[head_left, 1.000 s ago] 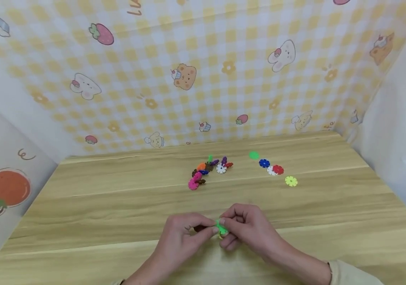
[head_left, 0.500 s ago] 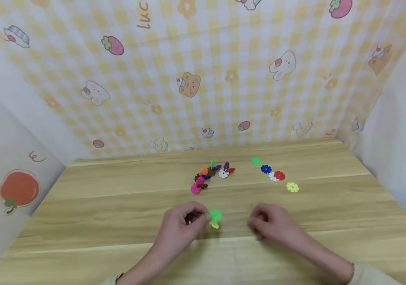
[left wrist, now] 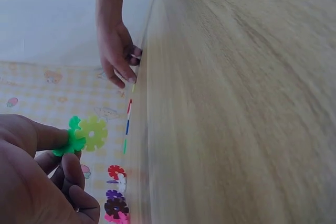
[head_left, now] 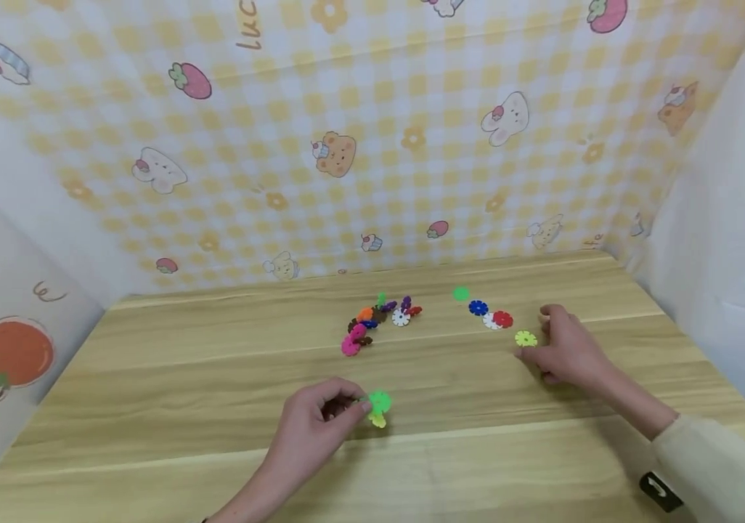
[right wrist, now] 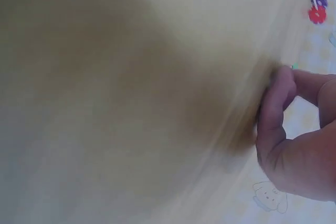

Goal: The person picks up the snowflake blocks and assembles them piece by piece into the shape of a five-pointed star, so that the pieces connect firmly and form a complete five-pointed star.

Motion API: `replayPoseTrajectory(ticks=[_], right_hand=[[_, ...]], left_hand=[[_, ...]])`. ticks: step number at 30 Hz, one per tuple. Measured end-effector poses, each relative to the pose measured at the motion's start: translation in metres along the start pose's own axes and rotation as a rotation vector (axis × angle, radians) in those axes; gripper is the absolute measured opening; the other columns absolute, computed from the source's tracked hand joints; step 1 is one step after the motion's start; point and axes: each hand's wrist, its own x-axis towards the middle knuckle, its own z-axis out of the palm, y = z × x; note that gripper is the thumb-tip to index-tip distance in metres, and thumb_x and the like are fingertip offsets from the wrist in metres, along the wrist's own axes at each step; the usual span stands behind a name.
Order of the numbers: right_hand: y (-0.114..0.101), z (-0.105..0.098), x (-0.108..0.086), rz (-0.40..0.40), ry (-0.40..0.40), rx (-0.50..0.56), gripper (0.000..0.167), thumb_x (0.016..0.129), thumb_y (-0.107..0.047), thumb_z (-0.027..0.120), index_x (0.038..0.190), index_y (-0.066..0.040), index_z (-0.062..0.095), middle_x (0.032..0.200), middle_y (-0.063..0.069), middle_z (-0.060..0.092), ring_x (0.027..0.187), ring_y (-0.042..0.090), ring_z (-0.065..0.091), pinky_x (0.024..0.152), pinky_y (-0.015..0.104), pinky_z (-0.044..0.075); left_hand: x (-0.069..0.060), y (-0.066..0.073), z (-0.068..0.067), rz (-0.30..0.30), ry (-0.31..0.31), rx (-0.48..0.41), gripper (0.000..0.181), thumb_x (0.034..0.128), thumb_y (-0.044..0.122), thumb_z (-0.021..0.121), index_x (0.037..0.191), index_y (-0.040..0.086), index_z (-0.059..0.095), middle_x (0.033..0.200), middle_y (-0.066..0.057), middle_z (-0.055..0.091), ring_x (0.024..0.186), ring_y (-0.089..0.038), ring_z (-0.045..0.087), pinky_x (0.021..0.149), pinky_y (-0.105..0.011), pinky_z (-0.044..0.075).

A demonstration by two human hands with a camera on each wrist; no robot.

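Between thumb and fingers the left hand (head_left: 317, 421) pinches a green notched disc (head_left: 380, 402), with a yellow-green disc (head_left: 378, 420) joined to it. The left wrist view shows the joined yellow-green disc (left wrist: 93, 133) standing across the green one (left wrist: 76, 139). At the right, the right hand (head_left: 568, 350) is at a loose yellow disc (head_left: 526, 339), thumb at its near edge and fingers spread beyond it; no grip shows. In the right wrist view that disc is hidden behind the hand (right wrist: 299, 135).
A flat row of loose discs, green (head_left: 461, 293), blue (head_left: 478, 308), white (head_left: 490, 321) and red (head_left: 503, 319), lies on the wooden table (head_left: 216, 363). Left of them are a joined multicoloured chain (head_left: 366, 314) and a small cluster with a white disc (head_left: 401, 317). A patterned cloth hangs behind.
The right hand has let go of the green and yellow-green discs and moved right and away to the loose yellow disc. The left hand still holds the joined pair, slightly further left.
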Motion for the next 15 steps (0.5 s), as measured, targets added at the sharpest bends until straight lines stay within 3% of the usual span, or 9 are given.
replayPoseTrajectory(ticks=[2, 6, 11, 13, 15], right_hand=[[-0.003, 0.0, 0.006, -0.028, -0.011, -0.016, 0.081, 0.091, -0.014, 0.075, 0.145, 0.02, 0.026, 0.131, 0.039, 0.046, 0.07, 0.019, 0.063, 0.055, 0.034, 0.058], [-0.007, -0.002, 0.012, -0.044, -0.055, -0.008, 0.06, 0.091, -0.005, 0.069, 0.136, 0.018, 0.038, 0.112, 0.027, 0.051, 0.067, 0.018, 0.056, 0.053, 0.033, 0.054], [-0.009, -0.001, 0.01, -0.047, -0.087, 0.033, 0.028, 0.093, -0.005, 0.067, 0.113, 0.013, 0.058, 0.085, 0.011, 0.062, 0.063, 0.016, 0.058, 0.053, 0.029, 0.054], [-0.01, 0.002, 0.003, -0.069, -0.092, 0.085, 0.019, 0.095, -0.007, 0.067, 0.105, 0.009, 0.066, 0.078, 0.007, 0.067, 0.065, 0.015, 0.063, 0.057, 0.028, 0.057], [-0.015, 0.008, -0.008, -0.106, -0.121, 0.177, 0.019, 0.097, -0.008, 0.067, 0.106, 0.008, 0.071, 0.081, 0.008, 0.072, 0.07, 0.016, 0.068, 0.064, 0.028, 0.061]], left_hand=[[0.0, -0.001, 0.001, -0.004, 0.0, 0.001, 0.006, 0.0902, 0.018, 0.079, 0.09, 0.013, 0.076, 0.075, -0.001, 0.065, 0.063, -0.009, 0.052, 0.055, -0.02, 0.044], [0.001, -0.001, 0.003, 0.002, -0.006, -0.016, 0.005, 0.0907, 0.019, 0.079, 0.091, 0.014, 0.077, 0.076, -0.002, 0.067, 0.064, -0.009, 0.053, 0.055, -0.02, 0.045], [0.001, 0.0, 0.006, 0.004, -0.007, -0.034, 0.005, 0.0906, 0.019, 0.079, 0.09, 0.015, 0.077, 0.076, 0.001, 0.066, 0.064, -0.009, 0.052, 0.056, -0.02, 0.043], [0.0, -0.001, 0.007, -0.006, -0.013, -0.049, 0.005, 0.0906, 0.019, 0.079, 0.091, 0.015, 0.077, 0.077, 0.001, 0.066, 0.062, -0.008, 0.051, 0.054, -0.019, 0.042], [0.0, 0.0, 0.008, -0.017, -0.024, -0.068, 0.005, 0.0909, 0.019, 0.078, 0.092, 0.014, 0.077, 0.079, 0.0, 0.068, 0.06, -0.007, 0.049, 0.053, -0.019, 0.04]])
